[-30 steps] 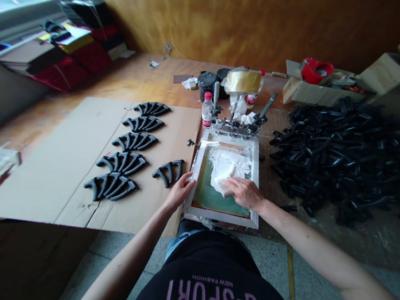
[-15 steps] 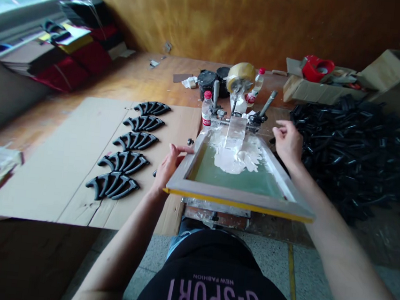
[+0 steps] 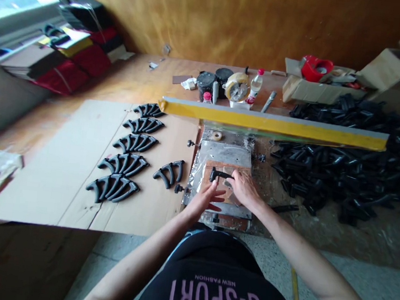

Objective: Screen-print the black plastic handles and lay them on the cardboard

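The printing screen frame (image 3: 273, 122) is swung up, its yellow edge facing me. Under it lies the foil-covered printing base (image 3: 226, 152) with a brown jig holding a black curved plastic part (image 3: 220, 174). My right hand (image 3: 244, 189) rests on that part with fingers curled over it. My left hand (image 3: 205, 199) reaches in flat beside it, fingers stretched toward the part. Several printed black parts (image 3: 124, 161) lie in rows on the cardboard sheet (image 3: 60, 165) to the left, one part (image 3: 169, 171) apart from them.
A big heap of black parts (image 3: 345, 150) fills the table's right side. Behind the base stand ink pots (image 3: 206, 81), a tape roll (image 3: 237, 86) and small bottles (image 3: 255, 85). Cardboard boxes (image 3: 319, 88) sit at the back right, red and black items by the window at left.
The screen frame has swung from flat to fully raised. My right hand left the white ink on the screen and both hands moved down onto the part on the base.
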{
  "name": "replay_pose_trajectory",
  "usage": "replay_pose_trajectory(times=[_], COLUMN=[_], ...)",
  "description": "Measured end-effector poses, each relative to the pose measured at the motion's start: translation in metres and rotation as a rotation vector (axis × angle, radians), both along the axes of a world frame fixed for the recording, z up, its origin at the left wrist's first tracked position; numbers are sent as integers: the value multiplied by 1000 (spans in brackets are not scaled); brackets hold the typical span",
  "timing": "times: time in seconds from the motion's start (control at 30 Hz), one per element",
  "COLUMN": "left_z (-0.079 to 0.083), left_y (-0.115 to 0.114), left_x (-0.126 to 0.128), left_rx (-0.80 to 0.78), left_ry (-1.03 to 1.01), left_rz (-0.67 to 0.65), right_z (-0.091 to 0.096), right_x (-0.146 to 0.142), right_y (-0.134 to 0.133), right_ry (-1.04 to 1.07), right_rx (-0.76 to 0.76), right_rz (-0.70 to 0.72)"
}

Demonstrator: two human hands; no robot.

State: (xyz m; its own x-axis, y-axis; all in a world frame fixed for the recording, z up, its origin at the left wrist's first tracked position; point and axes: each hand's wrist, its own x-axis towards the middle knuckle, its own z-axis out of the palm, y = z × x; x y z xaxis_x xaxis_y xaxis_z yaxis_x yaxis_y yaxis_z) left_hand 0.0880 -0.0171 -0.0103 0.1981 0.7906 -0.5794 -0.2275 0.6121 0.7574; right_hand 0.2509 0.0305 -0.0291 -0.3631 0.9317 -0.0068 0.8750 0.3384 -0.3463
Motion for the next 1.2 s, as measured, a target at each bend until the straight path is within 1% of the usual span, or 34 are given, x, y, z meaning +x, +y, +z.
replay_pose_trajectory(times=[0.07, 0.1, 0.13, 0.17, 0.2, 0.23, 0.27, 0.3, 0.33, 0.4, 0.47, 0.5, 0.53, 0.57, 0.6, 0.63, 0.7, 0.77, 0.8, 0.83, 0.87, 0.93, 0.97, 1.0, 1.07, 1.1, 1.13, 1.17, 1.2], left_z=[-14, -18, -21, -24, -29, -35, -43, -52, -61, -79, -92, -95, -97, -96, -94, -91, -79, -61, -49, -35, -19, 19, 39, 58, 90, 101, 109, 113, 114], left_y=[-16, -20, -20, -19, -17, -15, -13, -11, -9, -7, -3, -1, 2, 6, 9, 13, 23, 35, 43, 51, 59, 75, 82, 88, 96, 98, 97, 95, 90], left_x=[0, -6, -16, -32, -51, -72, -95, -117, -137, -168, -184, -189, -192, -194, -196, -198, -200, -194, -187, -177, -164, -131, -113, -96, -68, -58, -51, -47, -46], left_rx=[-24, -10, 9, 28, 41, 45, 28, -15, -75, -184, -237, -244, -251, -258, -267, -274, -270, -223, -163, -65, 66, 395, 531, 631, 731, 748, 754, 753, 750], left_ry=[-51, -50, -21, 33, 107, 199, 317, 445, 573, 764, 866, 897, 931, 964, 992, 1016, 1046, 1049, 1034, 995, 931, 717, 591, 470, 313, 267, 240, 226, 223], left_rz=[61, 103, 143, 185, 232, 280, 325, 350, 354, 325, 272, 239, 198, 152, 105, 61, -9, -54, -61, -49, -12, 117, 196, 248, 312, 319, 319, 317, 318], right_z=[15, 19, 20, 18, 12, 3, -10, -25, -42, -76, -101, -108, -111, -109, -103, -94, -67, -40, -29, -22, -18, -20, -25, -31, -43, -47, -50, -52, -52], right_x=[-8, -4, 6, 23, 45, 73, 103, 133, 162, 206, 228, 231, 231, 228, 223, 215, 192, 159, 139, 118, 97, 60, 45, 33, 21, 19, 19, 22, 27], right_y=[-12, -16, -18, -19, -19, -19, -20, -22, -26, -39, -52, -56, -57, -54, -49, -41, -22, -2, 6, 12, 17, 21, 21, 20, 15, 13, 11, 9, 9], right_ry=[156, 237, 296, 314, 297, 216, 96, -16, -103, -220, -274, -282, -279, -264, -237, -193, -39, 203, 326, 427, 510, 570, 537, 470, 290, 210, 152, 119, 107], right_rx=[-14, -34, -48, -44, -19, 24, 47, 52, 48, -4, -26, -28, -25, -23, -20, -13, 22, 81, 94, 85, 75, 75, 83, 95, 133, 156, 180, 200, 209], right_rz=[172, 264, 322, 325, 279, 172, 53, -36, -83, -67, -56, -65, -85, -113, -143, -176, -240, -259, -227, -178, -132, -39, -5, 25, 59, 71, 83, 99, 118])
